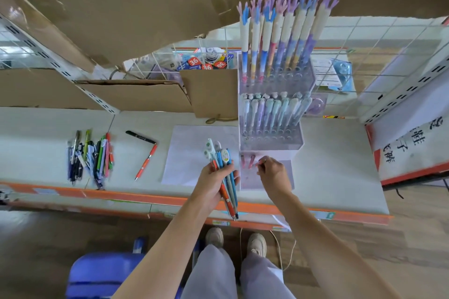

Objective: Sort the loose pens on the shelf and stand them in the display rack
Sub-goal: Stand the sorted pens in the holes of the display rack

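Shop shelf: a person's left hand grips a bundle of pens, while the right hand pinches something small at the display rack just ahead; loose pens lie far left.

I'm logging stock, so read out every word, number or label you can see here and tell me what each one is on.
"36": red tags on the small packets in the wire basket behind the cardboard.
Chinese characters on the white sign at right: too tilted to read reliably.
Print on the black marker: too small.
Orange shelf-edge labels: blurred.
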